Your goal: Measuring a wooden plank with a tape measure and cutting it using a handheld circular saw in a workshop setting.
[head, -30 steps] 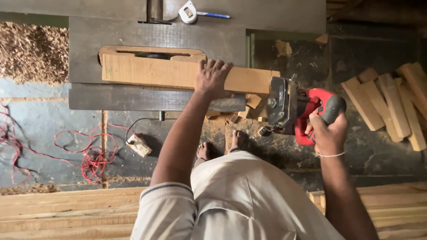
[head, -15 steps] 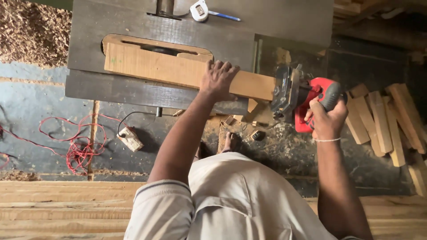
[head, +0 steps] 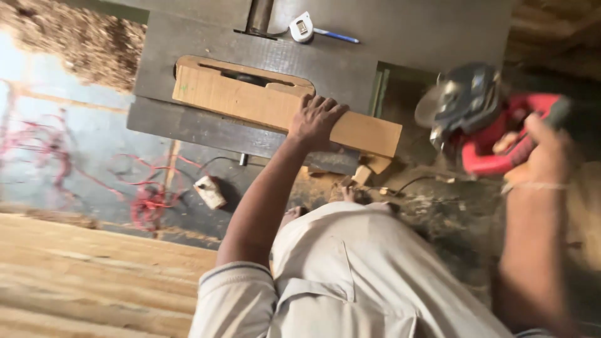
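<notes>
Wooden plank [head: 269, 106] lay across the dark counter [head: 188, 122], pinned flat under the spread left hand [head: 316, 119]; the right hand [head: 544, 156] gripped a red circular saw [head: 482, 125], lifted clear beside its end.

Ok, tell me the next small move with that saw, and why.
Probably bring the red circular saw down toward the board's free end. The right hand holds it raised off to the side, apart from the wood, while the left hand presses the board flat on the bench.
</notes>
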